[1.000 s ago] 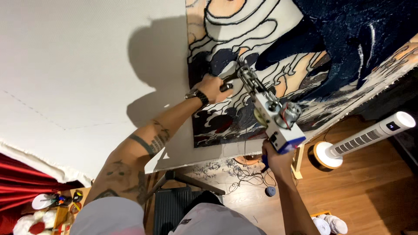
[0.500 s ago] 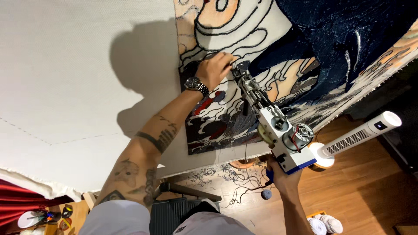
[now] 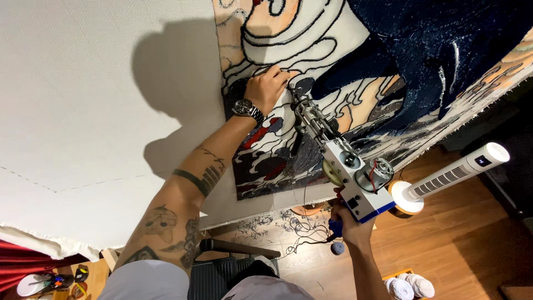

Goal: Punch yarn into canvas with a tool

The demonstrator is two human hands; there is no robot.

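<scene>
Tufting gun: white boxy body with blue base, exposed motor and a yellowish gear on top, long metal needle assembly angled up-left. Tip meets the rug cloth just beside the left hand. Right hand grips the blue handle underneath.

Tufted rug: stretched upright on pale backing cloth. Dense dark-blue pile upper right; white and peach areas outlined in black; small red patches lower left. Left hand rests flat on its surface.

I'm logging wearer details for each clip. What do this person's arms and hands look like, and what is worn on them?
Both arms are bare, with no sleeves or gloves. The left hand has a dark-faced metal-band wristwatch at its wrist; dark tattoos, bands and figures, run down that forearm. The right hand shows no jewellery or markings.
</scene>
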